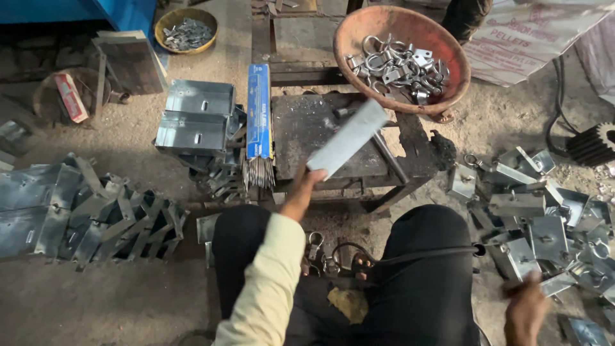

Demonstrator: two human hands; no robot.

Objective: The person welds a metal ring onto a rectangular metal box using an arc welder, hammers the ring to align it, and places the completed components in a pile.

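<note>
My left hand (305,186), in a cream sleeve, grips the near end of a flat grey metal strip (349,138). The strip is tilted up over a small dark metal work table (301,131) in front of my knees. My right hand (526,312) is low at the right, blurred, beside a heap of galvanised metal brackets (538,224). A dark thin shape shows at its fingers, too blurred to tell whether it is held. A black cable (423,255) runs across my right thigh.
An orange bowl (359,32) of metal shackles and clamps stands behind the table. A blue box of welding rods (259,109) lies at the table's left, beside stacked metal boxes (195,115). Folded brackets (96,211) are piled at the left. A small bowl of parts (168,21), a white sack (532,38) and a black gear (592,144) are further off.
</note>
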